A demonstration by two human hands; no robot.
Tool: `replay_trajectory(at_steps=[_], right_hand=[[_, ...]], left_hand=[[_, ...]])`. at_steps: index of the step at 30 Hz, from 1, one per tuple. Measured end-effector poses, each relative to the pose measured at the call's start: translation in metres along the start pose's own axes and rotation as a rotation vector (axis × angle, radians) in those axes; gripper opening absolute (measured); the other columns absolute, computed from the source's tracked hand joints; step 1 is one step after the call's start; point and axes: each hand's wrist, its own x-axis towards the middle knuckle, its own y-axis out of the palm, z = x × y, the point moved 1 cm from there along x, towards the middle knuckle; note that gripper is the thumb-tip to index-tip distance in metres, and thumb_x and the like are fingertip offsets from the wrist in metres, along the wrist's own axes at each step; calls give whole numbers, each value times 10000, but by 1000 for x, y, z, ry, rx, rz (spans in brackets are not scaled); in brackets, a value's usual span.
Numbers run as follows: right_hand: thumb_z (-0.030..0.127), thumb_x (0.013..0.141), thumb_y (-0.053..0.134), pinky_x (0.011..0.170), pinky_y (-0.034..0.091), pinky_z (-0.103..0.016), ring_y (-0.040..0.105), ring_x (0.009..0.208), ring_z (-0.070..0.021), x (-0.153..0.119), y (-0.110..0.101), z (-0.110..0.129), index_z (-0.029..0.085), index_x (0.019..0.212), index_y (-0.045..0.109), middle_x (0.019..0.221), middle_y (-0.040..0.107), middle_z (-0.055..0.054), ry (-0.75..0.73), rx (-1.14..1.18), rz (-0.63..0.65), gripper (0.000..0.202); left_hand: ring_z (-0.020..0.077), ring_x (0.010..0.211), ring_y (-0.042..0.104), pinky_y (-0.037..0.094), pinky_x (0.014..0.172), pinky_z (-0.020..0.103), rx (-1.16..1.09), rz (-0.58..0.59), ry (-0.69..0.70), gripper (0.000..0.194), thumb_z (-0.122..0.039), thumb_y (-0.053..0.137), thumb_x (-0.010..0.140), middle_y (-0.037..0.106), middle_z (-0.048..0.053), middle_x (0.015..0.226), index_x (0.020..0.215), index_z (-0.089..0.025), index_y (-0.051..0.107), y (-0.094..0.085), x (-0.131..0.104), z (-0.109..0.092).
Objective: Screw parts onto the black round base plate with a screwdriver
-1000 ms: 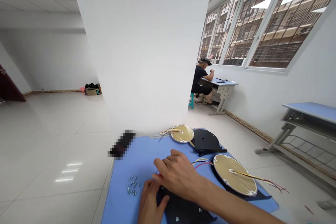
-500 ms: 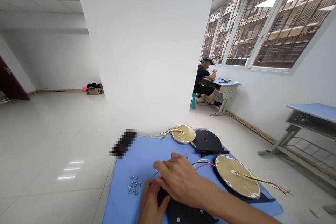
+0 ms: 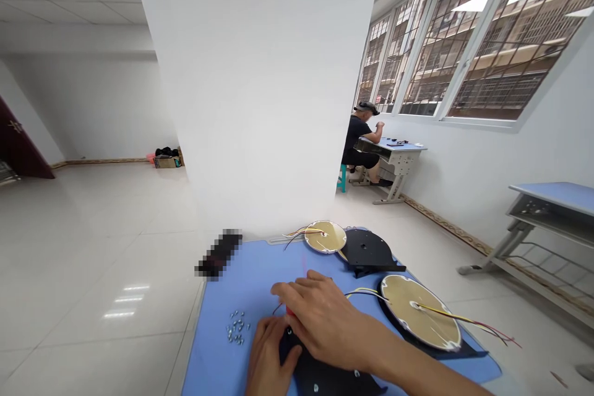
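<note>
At the table's near edge, a black plate point(image 3: 334, 377) lies with silvery screws in it, partly hidden under my hands. My left hand point(image 3: 269, 352) is closed on the plate's left edge, thumb on top. Over the same corner, my right hand point(image 3: 320, 315) curls around a red handle point(image 3: 289, 311), which looks like a screwdriver's; its tip is hidden. One screw point(image 3: 289, 332) shows in the plate just under the right hand. Loose small screws point(image 3: 236, 328) are scattered left of my hands.
Right of my arm, a gold disc point(image 3: 417, 312) with coloured wires rests on a black base. Farther back sit another gold disc point(image 3: 325, 237) and a black housing point(image 3: 366, 250). A pixelated dark object point(image 3: 219, 253) is at the far left corner. A person point(image 3: 359, 139) sits at another desk.
My right hand has turned or shifted slightly, showing more of the red handle and a screw beneath it. The wires beside the right hand have moved. My left hand stays in place.
</note>
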Motion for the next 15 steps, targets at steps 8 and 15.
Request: replay_trajectory(at_steps=[8, 15], right_hand=[[233, 969, 525, 690, 409, -312, 671, 689, -191, -2, 11, -6, 201, 1064, 545, 846, 755, -13, 107, 58, -70, 103], [291, 1002, 433, 718, 505, -308, 677, 773, -177, -47, -16, -22, 256, 1054, 554, 879, 743, 10, 242, 353, -408, 137]], left_hand=[[248, 1131, 586, 475, 1008, 434, 1, -18, 17, 435, -174, 562, 755, 682, 84, 1165, 1179, -211, 653, 5, 1, 6], [192, 844, 675, 571, 768, 313, 78, -430, 57, 175, -350, 553, 877, 705, 37, 908, 934, -256, 690, -27, -30, 42]])
